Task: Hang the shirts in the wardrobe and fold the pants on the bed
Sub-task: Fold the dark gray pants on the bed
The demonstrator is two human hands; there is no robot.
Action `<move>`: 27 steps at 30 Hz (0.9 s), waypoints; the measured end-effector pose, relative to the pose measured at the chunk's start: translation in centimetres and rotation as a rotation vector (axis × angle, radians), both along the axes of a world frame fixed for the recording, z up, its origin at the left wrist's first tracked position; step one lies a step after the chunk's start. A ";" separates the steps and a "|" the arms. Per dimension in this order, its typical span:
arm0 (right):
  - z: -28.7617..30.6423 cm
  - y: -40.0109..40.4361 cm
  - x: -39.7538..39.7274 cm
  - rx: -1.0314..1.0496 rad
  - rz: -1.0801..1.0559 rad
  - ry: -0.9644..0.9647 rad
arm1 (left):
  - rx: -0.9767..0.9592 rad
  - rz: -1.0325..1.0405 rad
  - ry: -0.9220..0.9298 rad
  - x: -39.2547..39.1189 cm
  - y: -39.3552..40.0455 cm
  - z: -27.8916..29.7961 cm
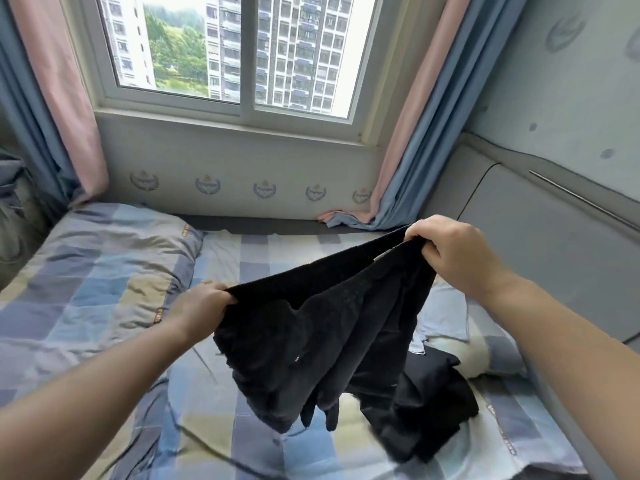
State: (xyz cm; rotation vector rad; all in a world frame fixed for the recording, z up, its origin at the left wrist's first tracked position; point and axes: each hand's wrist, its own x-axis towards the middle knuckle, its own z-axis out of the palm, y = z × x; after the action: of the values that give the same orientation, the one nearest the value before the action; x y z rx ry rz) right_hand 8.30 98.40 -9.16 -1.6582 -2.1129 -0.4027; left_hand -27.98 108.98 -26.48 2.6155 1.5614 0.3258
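Note:
A pair of black pants (pixel 332 337) hangs in the air above the bed (pixel 214 445). My left hand (pixel 201 306) grips one end of the waistband at the lower left. My right hand (pixel 457 254) grips the other end, higher and to the right. The waistband is stretched between both hands and the legs droop down, their ends bunched on the checked sheet at the lower right. A light blue garment (pixel 440 320) lies on the bed behind the pants, partly hidden by them.
A folded checked quilt (pixel 86 271) lies on the left side of the bed. A window (pixel 242 53) with pink and blue curtains (pixel 405 161) is straight ahead. A grey padded headboard (pixel 536 244) runs along the right. A pillow (pixel 485 355) lies near it.

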 end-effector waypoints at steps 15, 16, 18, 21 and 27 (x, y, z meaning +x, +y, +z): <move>-1.0 -1.4 0.7 -0.070 -0.268 -0.182 | 0.382 -0.168 0.213 -5.8 -1.6 6.5; -1.0 -1.9 0.7 -0.061 -0.284 -0.210 | 0.392 -0.175 0.140 -6.2 -1.6 7.0; -1.0 -3.3 0.9 -0.068 -0.321 -0.274 | 0.370 -0.166 -0.030 -7.0 -2.3 7.8; -1.6 -5.8 1.1 -0.123 -0.358 -0.357 | 0.250 -0.126 -0.271 -7.9 -4.2 8.8; -3.0 -12.3 0.2 -0.208 -0.319 -0.409 | -0.014 -0.037 -0.316 -9.5 -10.9 10.3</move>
State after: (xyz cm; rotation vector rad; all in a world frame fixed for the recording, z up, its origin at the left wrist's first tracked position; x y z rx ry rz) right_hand 8.50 86.06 -12.13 -2.2033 -2.2315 -0.6907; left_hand -37.50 98.05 -16.21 2.4300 1.4025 0.6828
